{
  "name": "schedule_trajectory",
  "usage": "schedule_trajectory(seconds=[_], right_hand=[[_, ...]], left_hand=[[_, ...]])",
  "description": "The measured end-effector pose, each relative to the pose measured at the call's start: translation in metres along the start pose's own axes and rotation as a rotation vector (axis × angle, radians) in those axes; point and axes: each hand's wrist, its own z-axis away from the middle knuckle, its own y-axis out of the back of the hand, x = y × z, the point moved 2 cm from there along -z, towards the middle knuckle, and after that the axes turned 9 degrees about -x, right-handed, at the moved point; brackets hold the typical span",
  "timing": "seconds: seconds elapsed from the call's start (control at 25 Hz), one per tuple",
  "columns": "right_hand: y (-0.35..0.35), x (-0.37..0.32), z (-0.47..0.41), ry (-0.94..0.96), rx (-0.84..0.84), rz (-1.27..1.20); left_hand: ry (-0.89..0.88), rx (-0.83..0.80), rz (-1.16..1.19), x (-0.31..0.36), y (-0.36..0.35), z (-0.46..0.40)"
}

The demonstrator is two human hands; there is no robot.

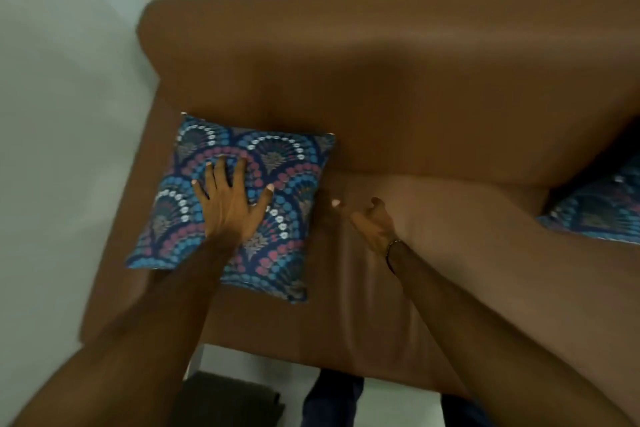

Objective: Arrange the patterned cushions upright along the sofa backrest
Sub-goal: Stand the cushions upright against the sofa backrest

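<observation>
A blue cushion (pixel 277 184) with pink and white fan patterns leans at the sofa's left end, its top edge against the brown backrest (pixel 398 80). My left hand (pixel 230 201) lies flat on its face, fingers spread. Just right of the cushion, my right hand (pixel 370 222) hovers over the seat, fingers apart and holding nothing, a thin bracelet on the wrist. A second cushion (pixel 602 208) of the same pattern sits at the right edge of view, partly cut off.
The brown sofa seat (pixel 433 253) stretches between the two cushions. The left armrest (pixel 114 288) borders the first cushion. Pale floor lies to the left; a dark mat (pixel 228 402) and my legs show below the seat's front edge.
</observation>
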Motion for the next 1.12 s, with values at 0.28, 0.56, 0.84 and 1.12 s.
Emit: schedule_trajectory(seconds=[0.28, 0.56, 0.84, 1.12], right_hand=[[-0.105, -0.036, -0.045, 0.054, -0.195, -0.144], [0.035, -0.034, -0.016, 0.250, -0.099, -0.158], [0.219, -0.003, 0.027, 0.307, 0.249, -0.028], [0.302, 0.055, -0.008, 0.337, 0.364, -0.036]], left_hand=[[0.436, -0.255, 0.926, -0.118, 0.041, -0.038], [0.136, -0.406, 1.132, -0.033, 0.044, -0.017], [-0.158, -0.415, 1.066, 0.157, -0.031, -0.011], [-0.155, -0.243, 0.915, 0.241, -0.079, -0.004]])
